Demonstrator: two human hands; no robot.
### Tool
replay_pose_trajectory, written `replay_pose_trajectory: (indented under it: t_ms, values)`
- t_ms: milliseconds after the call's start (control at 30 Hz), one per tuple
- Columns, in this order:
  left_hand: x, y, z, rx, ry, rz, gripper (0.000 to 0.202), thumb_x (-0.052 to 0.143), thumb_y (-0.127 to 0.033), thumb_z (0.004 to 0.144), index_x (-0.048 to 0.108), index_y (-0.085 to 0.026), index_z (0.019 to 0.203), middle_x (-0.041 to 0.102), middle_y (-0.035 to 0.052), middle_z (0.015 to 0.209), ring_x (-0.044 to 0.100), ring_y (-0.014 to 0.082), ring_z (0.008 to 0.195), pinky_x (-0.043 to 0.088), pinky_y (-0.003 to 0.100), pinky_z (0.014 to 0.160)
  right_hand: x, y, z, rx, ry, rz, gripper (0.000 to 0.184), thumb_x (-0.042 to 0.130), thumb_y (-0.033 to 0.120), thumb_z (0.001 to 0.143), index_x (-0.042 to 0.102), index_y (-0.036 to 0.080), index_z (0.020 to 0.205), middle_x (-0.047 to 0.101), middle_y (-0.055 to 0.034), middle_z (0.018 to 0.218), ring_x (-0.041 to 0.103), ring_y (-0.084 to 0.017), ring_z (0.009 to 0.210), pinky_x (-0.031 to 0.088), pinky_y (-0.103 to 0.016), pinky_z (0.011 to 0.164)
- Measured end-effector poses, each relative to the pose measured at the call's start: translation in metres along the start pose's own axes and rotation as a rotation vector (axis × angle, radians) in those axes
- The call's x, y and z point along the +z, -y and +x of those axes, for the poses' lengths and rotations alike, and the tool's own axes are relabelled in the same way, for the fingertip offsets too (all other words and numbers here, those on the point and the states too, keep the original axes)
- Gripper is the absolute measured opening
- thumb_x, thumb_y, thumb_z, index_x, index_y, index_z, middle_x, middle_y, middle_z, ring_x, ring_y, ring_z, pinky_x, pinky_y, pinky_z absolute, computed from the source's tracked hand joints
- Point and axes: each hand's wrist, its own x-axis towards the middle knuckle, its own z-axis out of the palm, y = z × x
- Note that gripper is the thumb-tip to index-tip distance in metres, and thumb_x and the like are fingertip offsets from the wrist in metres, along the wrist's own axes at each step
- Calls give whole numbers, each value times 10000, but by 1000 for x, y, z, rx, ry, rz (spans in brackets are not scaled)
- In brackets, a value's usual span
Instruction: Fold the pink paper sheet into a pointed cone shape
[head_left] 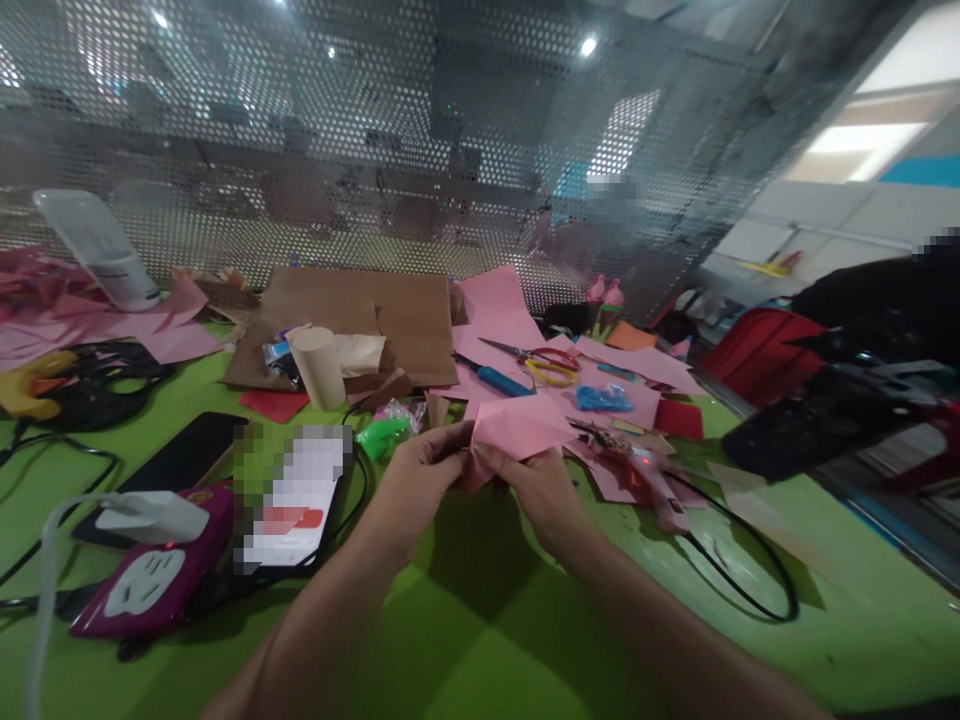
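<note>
Above the green tabletop [495, 640], the pink paper [525, 428] seems folded.

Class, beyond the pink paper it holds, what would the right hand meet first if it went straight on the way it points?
Probably the left hand, just across the pink paper from the right hand, though depth is unclear.

Clear bottle [101, 248], lit phone [298, 495]
</note>
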Motion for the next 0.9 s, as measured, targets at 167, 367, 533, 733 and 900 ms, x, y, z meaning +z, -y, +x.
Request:
replay_pose_trajectory:
  t_ms: [167,367,533,733,900]
  values:
    - [2,-3,1,-16,-12,-3,382,623,-65,771,724,-186,1118,747,65,1025,655,150,864,506,236,767,-2,-2,0,22,20,-4,269,768,376,725,706,167,882,710,-38,810,615,-194,757,486,-309,697]
    - [1,1,3,-25,-11,-43,403,639,-59,752,716,-177,1130,735,72,1063,650,138,839,519,235,757,-2,1,-2,56,56,-40,286,738,429,739,642,160,720,604,10,587,519,-131,480,444,-269,481]
    - [-1,3,4,-12,-6,-43,423,649,-63,747,707,-182,1149,728,78,1093,659,163,907,527,275,831,-2,3,-3,56,76,-50,288,728,421,749,620,160,691,581,24,549,526,-125,462,438,-259,480]
    - [0,1,4,-19,-24,-54,414,643,-46,750,712,-174,1138,727,81,1104,662,165,931,526,293,873,-2,4,-3,59,89,-63,280,714,417,764,617,160,707,591,19,582,522,-121,475,439,-256,492]
    - [0,2,3,-9,-4,-63,415,649,-50,753,713,-193,1138,736,68,1078,665,170,941,530,289,867,-1,6,-5,69,70,-53,302,733,440,739,608,165,739,584,21,600,521,-127,497,443,-259,498]
